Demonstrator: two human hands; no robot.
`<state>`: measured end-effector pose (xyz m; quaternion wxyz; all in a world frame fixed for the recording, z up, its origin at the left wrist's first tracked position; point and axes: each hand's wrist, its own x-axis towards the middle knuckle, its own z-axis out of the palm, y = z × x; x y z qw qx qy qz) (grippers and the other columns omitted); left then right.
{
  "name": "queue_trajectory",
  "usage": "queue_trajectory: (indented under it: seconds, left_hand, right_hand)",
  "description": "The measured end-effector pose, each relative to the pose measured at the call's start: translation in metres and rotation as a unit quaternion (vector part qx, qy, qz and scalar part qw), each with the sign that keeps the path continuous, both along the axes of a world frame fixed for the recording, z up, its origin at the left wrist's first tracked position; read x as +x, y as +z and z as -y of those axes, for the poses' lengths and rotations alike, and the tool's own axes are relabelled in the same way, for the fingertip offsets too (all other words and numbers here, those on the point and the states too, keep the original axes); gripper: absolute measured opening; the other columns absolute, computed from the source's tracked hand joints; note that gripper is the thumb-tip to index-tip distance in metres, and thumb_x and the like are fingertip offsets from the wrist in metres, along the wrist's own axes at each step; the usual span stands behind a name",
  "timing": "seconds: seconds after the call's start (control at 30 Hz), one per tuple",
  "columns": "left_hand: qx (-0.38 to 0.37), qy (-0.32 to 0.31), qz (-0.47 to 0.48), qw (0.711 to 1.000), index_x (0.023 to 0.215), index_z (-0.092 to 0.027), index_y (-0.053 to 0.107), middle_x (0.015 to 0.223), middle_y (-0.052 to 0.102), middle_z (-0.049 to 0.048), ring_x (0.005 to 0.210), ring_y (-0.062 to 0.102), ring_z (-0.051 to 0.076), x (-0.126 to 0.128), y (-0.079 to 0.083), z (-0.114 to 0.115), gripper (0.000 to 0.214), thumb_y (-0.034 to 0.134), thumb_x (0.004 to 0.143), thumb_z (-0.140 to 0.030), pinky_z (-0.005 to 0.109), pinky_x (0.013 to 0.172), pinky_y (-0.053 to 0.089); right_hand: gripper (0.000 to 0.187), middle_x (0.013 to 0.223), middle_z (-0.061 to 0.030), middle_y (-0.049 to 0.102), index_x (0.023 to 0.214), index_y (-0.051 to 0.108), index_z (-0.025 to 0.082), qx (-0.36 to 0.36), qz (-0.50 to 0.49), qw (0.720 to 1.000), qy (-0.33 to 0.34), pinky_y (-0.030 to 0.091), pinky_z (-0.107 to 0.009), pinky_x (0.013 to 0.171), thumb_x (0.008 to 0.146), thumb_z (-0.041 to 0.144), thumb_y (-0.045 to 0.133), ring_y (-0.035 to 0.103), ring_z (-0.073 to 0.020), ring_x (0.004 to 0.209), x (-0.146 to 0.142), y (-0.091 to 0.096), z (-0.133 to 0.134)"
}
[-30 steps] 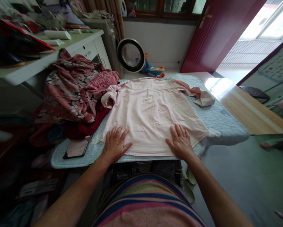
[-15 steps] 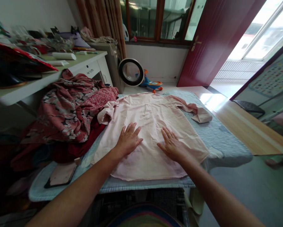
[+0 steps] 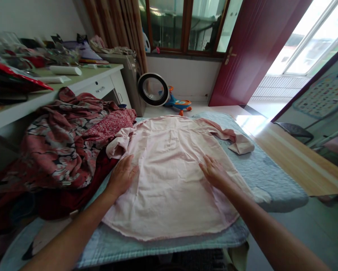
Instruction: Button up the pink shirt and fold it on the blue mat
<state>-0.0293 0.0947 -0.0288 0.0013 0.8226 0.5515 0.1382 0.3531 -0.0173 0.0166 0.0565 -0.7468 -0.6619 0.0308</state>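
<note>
A pale pink shirt (image 3: 171, 165) lies spread flat on a light blue padded cover (image 3: 264, 169). My left hand (image 3: 122, 176) rests flat on the shirt's left edge, fingers together and stretched out, just below the crumpled left sleeve (image 3: 118, 143). On the right part of the shirt's body my right hand (image 3: 215, 172) presses down with its fingers extended. The right sleeve (image 3: 236, 140) lies folded out across the cover. Neither hand grips anything.
A heap of red and floral clothes (image 3: 61, 143) crowds the left side against a cluttered white desk (image 3: 81, 81). A phone (image 3: 44, 239) lies near the front left. Beyond are a round fan (image 3: 153, 89), a toy car (image 3: 180, 104), a dark red door (image 3: 253, 49) and wooden floor (image 3: 295, 162).
Both hands slid from the shirt's hem up over its body, then apart toward the sides. The view tilted up and closer.
</note>
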Motion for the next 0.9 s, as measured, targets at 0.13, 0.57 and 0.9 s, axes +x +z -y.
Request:
queue_trajectory:
  seconds: [0.13, 0.57, 0.9]
  left_hand:
    - [-0.01, 0.034, -0.086, 0.996, 0.142, -0.018, 0.047, 0.15, 0.044, 0.0157, 0.14, 0.038, 0.031, -0.002, 0.002, -0.006, 0.055, 0.041, 0.094, -0.045, 0.05, 0.113, 0.032]
    - [-0.078, 0.119, -0.153, 0.978, 0.134, -0.014, 0.05, 0.114, 0.066, 0.0198, 0.092, 0.068, 0.032, -0.013, 0.052, -0.019, 0.047, 0.026, 0.094, -0.019, 0.042, 0.078, 0.051]
    - [-0.037, 0.112, -0.124, 0.985, 0.134, -0.016, 0.047, 0.117, 0.06, 0.0196, 0.088, 0.068, 0.031, -0.006, 0.047, -0.043, 0.044, 0.026, 0.095, -0.022, 0.04, 0.07, 0.052]
  right_hand:
    - [0.06, 0.159, -0.0126, 0.03, 0.151, 0.034, 0.014, -0.02, 0.003, 0.999, 0.034, 0.023, -0.039, 0.117, 0.1, 0.046, 0.032, 0.025, -0.025, 0.147, -0.011, -0.005, -0.026]
    - [0.036, 0.119, -0.0166, 0.063, 0.118, 0.063, 0.014, 0.067, 0.105, 0.981, -0.15, 0.042, -0.034, 0.091, 0.097, 0.035, 0.044, 0.057, -0.0275, 0.11, 0.076, 0.035, -0.045]
    - [0.042, 0.113, -0.0239, 0.068, 0.118, 0.065, 0.008, -0.016, 0.04, 0.969, -0.243, 0.047, -0.036, 0.081, 0.096, 0.034, 0.04, 0.066, -0.0309, 0.102, 0.081, 0.03, -0.076]
